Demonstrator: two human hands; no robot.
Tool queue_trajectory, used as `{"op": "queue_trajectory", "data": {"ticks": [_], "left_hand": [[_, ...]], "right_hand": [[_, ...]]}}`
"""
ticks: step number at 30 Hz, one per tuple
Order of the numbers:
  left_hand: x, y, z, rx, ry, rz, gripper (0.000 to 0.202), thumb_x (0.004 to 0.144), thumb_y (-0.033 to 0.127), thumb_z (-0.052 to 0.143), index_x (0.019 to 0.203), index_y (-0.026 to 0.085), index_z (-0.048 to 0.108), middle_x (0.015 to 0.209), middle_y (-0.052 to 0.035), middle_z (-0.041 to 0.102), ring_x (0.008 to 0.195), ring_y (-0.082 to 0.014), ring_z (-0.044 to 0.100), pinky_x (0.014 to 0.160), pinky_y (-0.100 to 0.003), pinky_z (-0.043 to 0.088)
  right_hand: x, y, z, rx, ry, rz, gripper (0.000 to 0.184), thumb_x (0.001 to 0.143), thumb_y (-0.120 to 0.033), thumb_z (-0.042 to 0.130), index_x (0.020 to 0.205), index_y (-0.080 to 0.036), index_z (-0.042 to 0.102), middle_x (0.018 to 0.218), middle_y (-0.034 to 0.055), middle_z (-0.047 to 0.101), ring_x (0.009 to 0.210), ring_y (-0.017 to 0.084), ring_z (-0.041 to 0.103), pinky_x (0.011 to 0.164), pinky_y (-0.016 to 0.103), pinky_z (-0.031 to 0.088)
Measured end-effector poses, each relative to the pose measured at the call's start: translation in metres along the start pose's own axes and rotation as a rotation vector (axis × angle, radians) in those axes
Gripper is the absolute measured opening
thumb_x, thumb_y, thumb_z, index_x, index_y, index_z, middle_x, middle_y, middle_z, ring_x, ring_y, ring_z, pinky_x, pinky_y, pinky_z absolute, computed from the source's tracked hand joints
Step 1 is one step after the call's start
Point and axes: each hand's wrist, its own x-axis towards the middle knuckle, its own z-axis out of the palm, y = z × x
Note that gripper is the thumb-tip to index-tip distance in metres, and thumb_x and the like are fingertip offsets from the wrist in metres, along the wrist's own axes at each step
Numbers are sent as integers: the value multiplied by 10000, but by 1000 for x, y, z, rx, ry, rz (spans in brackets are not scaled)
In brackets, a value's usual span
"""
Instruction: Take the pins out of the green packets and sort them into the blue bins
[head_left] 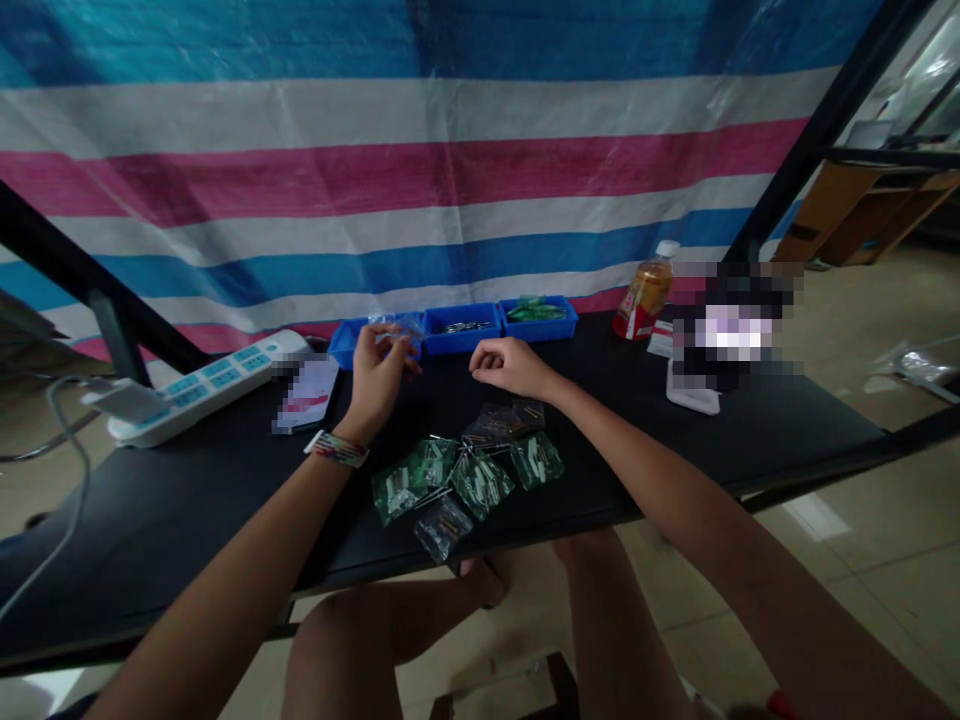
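My left hand (381, 372) is at the front of the left blue bin (343, 345), its fingers bent and apart. Clear plastic bags (405, 326) lie in that bin, right by my fingertips. My right hand (514, 366) rests in front of the other bins with its fingers curled in; whatever they may hold is hidden. The middle blue bin (461, 340) contains small metal pieces (465, 326). Green packets (534, 310) fill the right blue bin (551, 330). Nearer to me lie several green-looking bags with pale pieces (481, 482) and clear bags with thin brass-coloured pieces (444, 527).
A white power strip (217, 385) and a phone (307, 392) are on the left of the black table (225, 500). To the right stand a drink bottle (645, 290) and a white object (694, 398) beside a blurred-out area. Striped sheeting (450, 180) hangs behind.
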Motion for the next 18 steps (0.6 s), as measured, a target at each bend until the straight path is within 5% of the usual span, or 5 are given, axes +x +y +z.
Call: {"op": "queue_trajectory", "data": {"ticks": [6,10,13,18], "left_hand": [[13,-6,-12,-44,201,-68,360,868,352,751,1098,240,496,786,34,687,518,-111,665,462,-190,455],[17,-7,-15,-113,204,-90,420,857,357,740,1194,230,525,985,-42,754,600,-129,721,512,-207,513],[18,-8,-19,-127,119,-121,460,829,374,705,1244,212,593,1136,-106,758,666,-153,753,528,-222,531],[18,-7,-24,-53,151,-136,377,741,340,667,1082,183,633,940,-63,759,590,-140,714,503,-198,478]], "right_hand": [[-10,-17,1,-73,-327,-97,13,795,-173,789,791,-161,784,745,0,707,688,129,606,667,250,432],[-16,-27,16,-101,-360,-168,29,812,-166,827,837,-166,812,805,10,686,725,137,612,697,262,446],[-19,-30,30,-157,-350,-258,207,878,-59,724,995,-183,841,859,25,668,817,161,618,806,297,479],[-23,-28,40,-274,-413,-377,494,861,98,564,1063,-246,855,987,60,653,984,198,589,953,340,478]]}}
